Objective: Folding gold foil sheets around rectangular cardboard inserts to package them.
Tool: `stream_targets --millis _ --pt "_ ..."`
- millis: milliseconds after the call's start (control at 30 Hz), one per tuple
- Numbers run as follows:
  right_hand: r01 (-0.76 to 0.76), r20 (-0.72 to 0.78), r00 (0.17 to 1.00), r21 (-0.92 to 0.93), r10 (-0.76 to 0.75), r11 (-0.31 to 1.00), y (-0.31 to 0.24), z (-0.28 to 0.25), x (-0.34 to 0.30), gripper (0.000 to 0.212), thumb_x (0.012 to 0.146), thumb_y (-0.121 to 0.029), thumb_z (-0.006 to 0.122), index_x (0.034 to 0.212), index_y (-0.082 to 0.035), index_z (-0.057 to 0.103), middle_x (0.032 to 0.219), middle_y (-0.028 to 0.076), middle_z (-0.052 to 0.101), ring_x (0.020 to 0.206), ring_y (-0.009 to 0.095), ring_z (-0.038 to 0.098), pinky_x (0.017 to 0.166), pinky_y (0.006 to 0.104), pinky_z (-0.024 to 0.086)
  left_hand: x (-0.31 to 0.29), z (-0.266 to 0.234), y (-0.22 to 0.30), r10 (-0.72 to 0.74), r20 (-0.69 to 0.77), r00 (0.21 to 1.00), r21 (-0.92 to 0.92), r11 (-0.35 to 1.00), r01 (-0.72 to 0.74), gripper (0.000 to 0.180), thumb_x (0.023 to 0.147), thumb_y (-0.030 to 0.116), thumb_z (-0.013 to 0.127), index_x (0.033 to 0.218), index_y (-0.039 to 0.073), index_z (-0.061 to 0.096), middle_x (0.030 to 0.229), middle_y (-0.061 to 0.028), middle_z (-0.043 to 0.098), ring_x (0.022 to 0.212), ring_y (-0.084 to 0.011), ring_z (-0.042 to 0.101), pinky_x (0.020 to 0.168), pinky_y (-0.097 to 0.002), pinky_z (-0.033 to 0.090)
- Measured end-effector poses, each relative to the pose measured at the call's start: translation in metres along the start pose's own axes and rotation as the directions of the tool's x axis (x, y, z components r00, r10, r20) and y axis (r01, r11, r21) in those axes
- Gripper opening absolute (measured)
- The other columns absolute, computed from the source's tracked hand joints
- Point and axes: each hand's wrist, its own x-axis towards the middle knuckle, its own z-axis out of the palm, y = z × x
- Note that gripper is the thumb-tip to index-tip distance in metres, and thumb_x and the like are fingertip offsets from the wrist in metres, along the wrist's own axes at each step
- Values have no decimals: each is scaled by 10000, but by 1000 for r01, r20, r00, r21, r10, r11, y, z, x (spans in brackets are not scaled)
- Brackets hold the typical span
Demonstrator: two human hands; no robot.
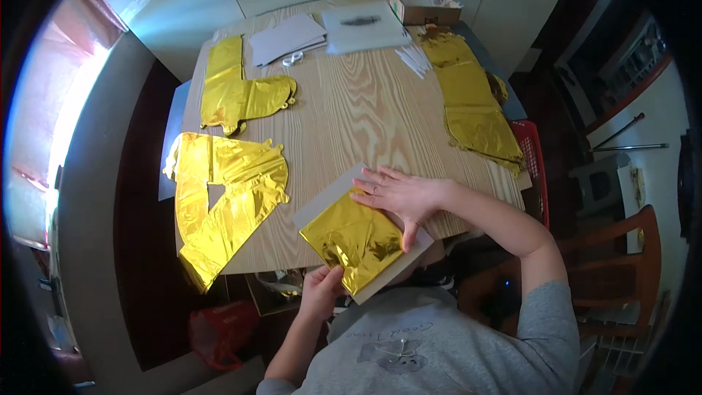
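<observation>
A folded gold foil balloon (352, 238) lies on a pale card sheet (322, 201) at the table's near edge, its surface creased and shiny. My left hand (322, 291) pinches the lower left edge of the foil, thumb on top, with its other fingers partly hidden below. Across the upper right of the foil and card, my right hand (398, 194) rests flat with its fingers spread. To the left is a flat gold foil balloon (252, 175) with a small opening in its middle. Farther back lies another, bent-shaped gold balloon (227, 91).
More gold foil balloons (475, 95) lie along the table's right side. At the back are pale card sheets (285, 38), a white roll (293, 58), clear plastic bags (365, 29), white strips (414, 61) and a cardboard box (425, 11). A wooden chair (621, 271) stands right.
</observation>
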Motion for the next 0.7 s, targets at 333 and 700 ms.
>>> stream_targets --millis 333,700 --pt "-569 -380 731 118 566 814 197 -49 85 851 892 -581 514 1494 -34 265 1577 180 188 1474 309 133 1189 455 148 -16 -10 12 -29 -126 992 296 953 65 226 946 179 588 991 -26 672 851 -47 696 710 -100 640 640 -241 506" --pt "-753 -386 614 -24 689 658 249 -69 133 803 936 -592 382 1486 -16 277 1580 143 212 1483 281 107 1191 510 48 -15 -25 8 -18 -79 997 203 979 34 239 950 154 597 1048 -55 661 919 -74 705 768 -117 641 720 -274 517"
